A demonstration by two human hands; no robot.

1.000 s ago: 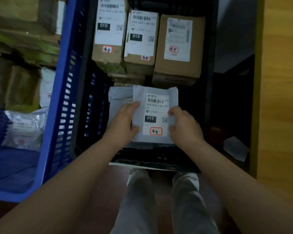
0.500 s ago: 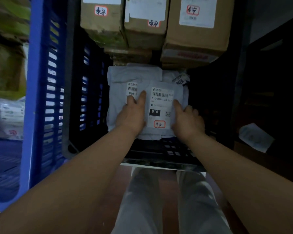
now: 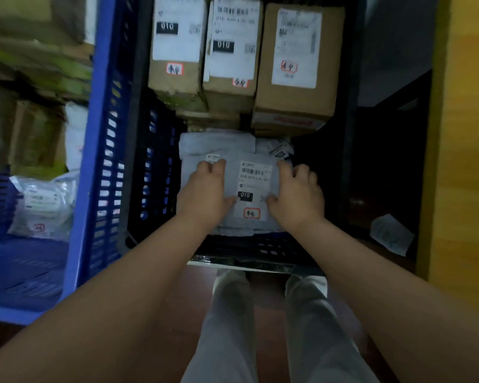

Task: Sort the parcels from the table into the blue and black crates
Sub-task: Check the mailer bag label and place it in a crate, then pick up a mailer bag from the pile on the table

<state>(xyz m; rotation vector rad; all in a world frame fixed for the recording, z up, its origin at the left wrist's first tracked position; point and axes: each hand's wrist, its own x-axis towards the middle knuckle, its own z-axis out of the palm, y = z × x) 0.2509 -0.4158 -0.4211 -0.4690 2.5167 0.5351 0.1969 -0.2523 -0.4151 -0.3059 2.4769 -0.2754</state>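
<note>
Head view. Grey poly mailer [image 3: 233, 186] flat inside black crate [image 3: 346, 150], near end, on top of other grey mailers [image 3: 216, 146]. White shipping label [image 3: 253, 189] face up, "010" block and red-framed stamp legible.

Left hand [image 3: 205, 193] on mailer's left side: fingers spread and nearly straight, lying on top of the bag, thumb tip at label's left edge. No pinch visible.

Right hand [image 3: 297, 196] on mailer's right side: fingers slightly bent, resting along right edge, thumb tip touching label's lower right. Whether fingertips hook under the edge: cannot tell.

Mailer thus between the two hands, label exposed in the gap, both palms bearing down on it.

Far end of black crate: three brown cardboard boxes side by side, left box [image 3: 177, 48], middle box [image 3: 233, 51], right box [image 3: 296, 67], each with white label up. Further cardboard underneath, partly hidden.

Blue crate [image 3: 94, 161] touching black crate's left wall; clear-wrapped parcel [image 3: 42, 205] inside it, cardboard boxes beyond, blurred.

Loose white packet [image 3: 390, 234] right of black crate, on dark shelf, well apart from hands. Yellow wooden panel [image 3: 468, 161] at right edge.

Grey trouser legs [image 3: 271, 327] below, between forearms.
</note>
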